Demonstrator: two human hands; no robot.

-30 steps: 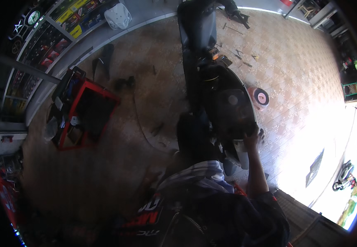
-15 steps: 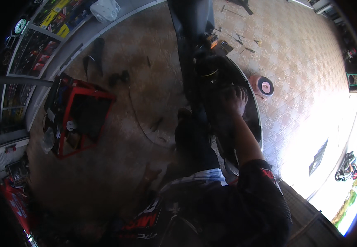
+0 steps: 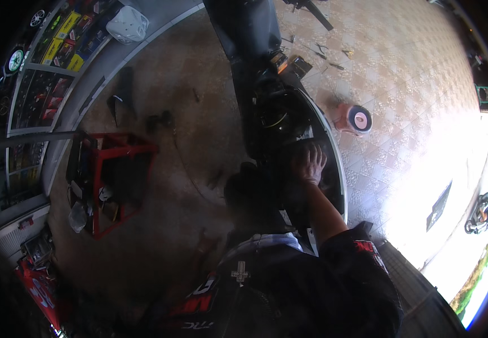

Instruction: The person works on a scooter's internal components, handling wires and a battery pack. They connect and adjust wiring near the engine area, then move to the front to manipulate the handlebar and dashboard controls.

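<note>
Dark motorbike body [image 3: 284, 149] stretches lengthwise ahead; pale curved edge [image 3: 338, 160] along its right.

The scooter [image 3: 286, 149] is mostly black, the floor [image 3: 390, 73] checked beige.

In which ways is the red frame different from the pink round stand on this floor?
The red frame is angular and open-sided, whereas the pink stand is rounded, with a dark ring at its top. The red frame looks larger than the pink stand. The red frame is toward the left, in dimmer light; the pink stand is toward the right, in brighter light. Both are on the tiled floor.
</note>
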